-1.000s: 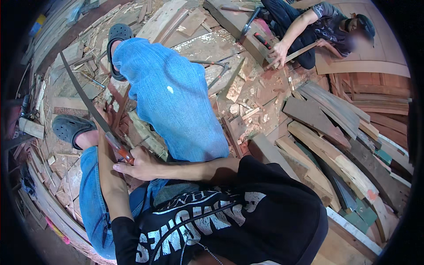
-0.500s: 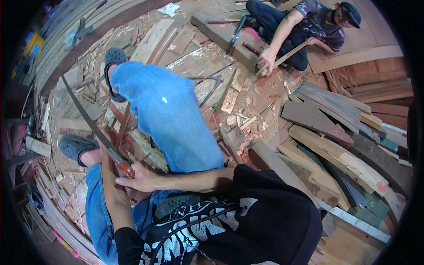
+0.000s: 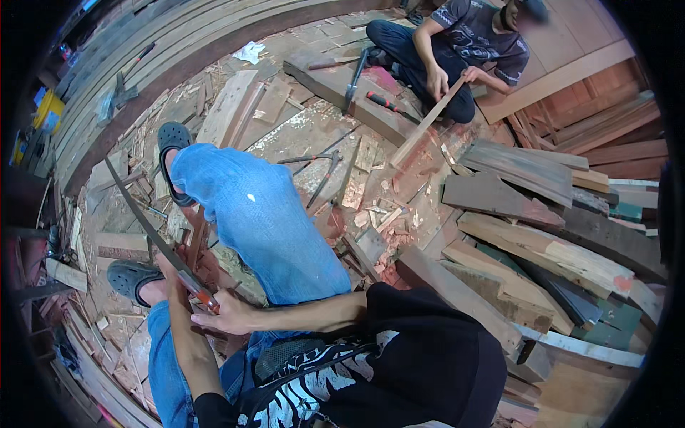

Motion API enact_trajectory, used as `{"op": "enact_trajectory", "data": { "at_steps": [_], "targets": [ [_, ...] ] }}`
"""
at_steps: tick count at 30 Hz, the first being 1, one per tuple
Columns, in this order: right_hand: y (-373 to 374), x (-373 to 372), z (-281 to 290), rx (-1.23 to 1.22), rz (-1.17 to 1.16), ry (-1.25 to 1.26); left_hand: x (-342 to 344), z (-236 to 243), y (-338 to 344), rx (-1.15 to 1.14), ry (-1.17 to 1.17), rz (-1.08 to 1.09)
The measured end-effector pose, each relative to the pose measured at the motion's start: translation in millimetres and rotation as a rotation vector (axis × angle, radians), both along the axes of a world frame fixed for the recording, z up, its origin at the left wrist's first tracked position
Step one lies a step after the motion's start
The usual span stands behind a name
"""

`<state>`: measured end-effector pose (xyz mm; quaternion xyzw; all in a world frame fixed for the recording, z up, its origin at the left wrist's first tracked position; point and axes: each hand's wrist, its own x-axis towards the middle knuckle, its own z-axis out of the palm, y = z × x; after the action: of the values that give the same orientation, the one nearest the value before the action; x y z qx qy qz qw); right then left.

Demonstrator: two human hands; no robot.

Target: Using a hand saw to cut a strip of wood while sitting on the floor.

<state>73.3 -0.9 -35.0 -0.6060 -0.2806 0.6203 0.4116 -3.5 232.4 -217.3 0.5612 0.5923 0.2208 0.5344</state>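
Observation:
My right hand (image 3: pixel 227 314) is wrapped around the orange handle of a curved saw (image 3: pixel 146 227), whose long dark blade slants away to the far left. No teeth can be made out on the blade. Beside the base of that blade is my left hand (image 3: pixel 167 267), mostly hidden behind it, so its fingers do not show. Both forearms rest near my legs, and the saw lies across the space between my knees. Below the blade is one of my dark clogs (image 3: pixel 132 280), with scraps of wood around it.
A co-worker at the far right holds a thin wood strip (image 3: pixel 427 125). Near that person lie a thick beam (image 3: pixel 382 120), a hammer (image 3: pixel 355 80) and a red-and-black handled tool (image 3: pixel 385 102). Pincers (image 3: pixel 325 171) lie beyond my knee. Stacked offcuts (image 3: pixel 542 246) fill the right side.
My view has shifted slightly, while the saw stays in my right hand in much the same pose. The co-worker's hand has left the strip's near end and drawn back toward their lap.

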Motion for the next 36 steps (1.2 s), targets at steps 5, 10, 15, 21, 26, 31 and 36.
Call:
{"op": "enact_trajectory", "data": {
  "at_steps": [5, 10, 15, 21, 26, 31, 36],
  "targets": [
    [5.5, -8.4, -5.5, 0.166, -0.110, 0.053, -10.1, 0.9, -4.7, -0.047, -0.005, 0.042],
    [6.2, -3.9, 2.6, 0.084, 0.032, 0.008, -14.5, -6.0, -4.7, -0.066, 0.006, 0.063],
    [1.8, -14.0, -12.4, 0.155, -0.100, -0.112, -19.9, -12.3, -1.9, -0.056, -0.103, 0.072],
    [2.4, -1.1, -11.0, 0.137, -0.046, -0.161, -0.9, 24.0, -18.4, -0.039, 0.073, 0.017],
    [7.5, -0.2, 7.9, 0.158, -0.025, -0.166, -27.9, 10.4, -9.3, 0.091, 0.155, -0.012],
    [6.5, 8.3, -15.4, 0.151, -0.055, -0.257, -10.4, -6.9, -10.9, 0.225, 0.275, -0.149],
    [8.2, 0.9, -7.2, 0.155, -0.017, -0.190, -36.2, -16.6, 0.5, 0.323, 0.317, -0.201]
  ]
}}
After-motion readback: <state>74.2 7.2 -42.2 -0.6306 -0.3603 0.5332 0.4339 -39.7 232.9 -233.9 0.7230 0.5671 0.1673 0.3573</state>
